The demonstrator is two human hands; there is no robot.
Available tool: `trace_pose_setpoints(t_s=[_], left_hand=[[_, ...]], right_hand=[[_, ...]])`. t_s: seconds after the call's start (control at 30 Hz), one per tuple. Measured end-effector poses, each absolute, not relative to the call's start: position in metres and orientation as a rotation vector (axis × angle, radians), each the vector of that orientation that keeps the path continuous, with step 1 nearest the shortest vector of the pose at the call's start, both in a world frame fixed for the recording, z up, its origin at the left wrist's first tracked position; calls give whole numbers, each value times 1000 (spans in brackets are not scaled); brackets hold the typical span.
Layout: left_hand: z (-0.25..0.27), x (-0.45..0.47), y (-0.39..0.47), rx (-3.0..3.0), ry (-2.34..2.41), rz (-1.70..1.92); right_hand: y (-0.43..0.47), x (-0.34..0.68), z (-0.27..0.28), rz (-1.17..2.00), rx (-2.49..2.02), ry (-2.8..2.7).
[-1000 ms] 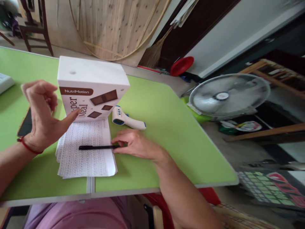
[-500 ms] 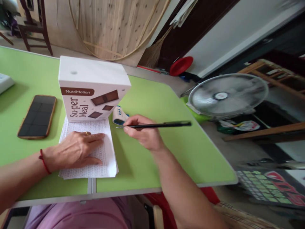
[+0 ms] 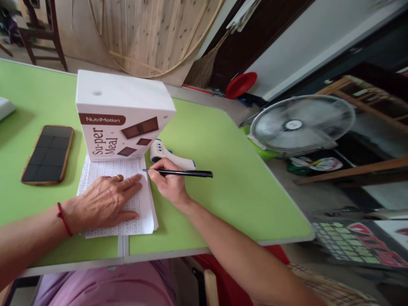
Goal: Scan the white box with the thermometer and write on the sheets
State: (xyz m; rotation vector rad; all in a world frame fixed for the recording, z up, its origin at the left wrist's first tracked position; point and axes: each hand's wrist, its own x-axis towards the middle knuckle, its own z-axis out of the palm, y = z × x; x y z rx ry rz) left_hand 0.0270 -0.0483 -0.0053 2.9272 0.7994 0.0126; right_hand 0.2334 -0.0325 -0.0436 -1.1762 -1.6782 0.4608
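My left hand [image 3: 106,202] lies flat on a stack of paper [image 3: 147,219] covered in rows of small writing, its fingers stretched toward the right margin. In my right hand [image 3: 168,182] is a slim black pen [image 3: 194,173], pinched near its tip. The pen's tip points left, over the right side of the top sheet; whether it touches the paper I cannot tell. A white NutriMotion box [image 3: 124,95] stands upright at the far end of the stack. Just behind my right hand lies a white and blue infrared thermometer [image 3: 178,162], partly covered by the fingers.
A phone [image 3: 48,155] in a brown case lies left of the paper on the green table [image 3: 223,204]. At the left edge part of a white object [image 3: 5,108] shows. Beyond the table's right side stands a fan [image 3: 296,124].
My right hand has moved left with the pen, bringing its tip from beside the paper to over its right side. More of the thermometer shows now. The left hand stays on the paper.
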Motion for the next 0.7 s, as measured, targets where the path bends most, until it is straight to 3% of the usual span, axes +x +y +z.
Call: trace_pose_setpoints(t_s=[0.7], left_hand=[[-3,29,-48,2909,793,60]], right_hand=[[-33,230,-42,504,-1202,-1706]])
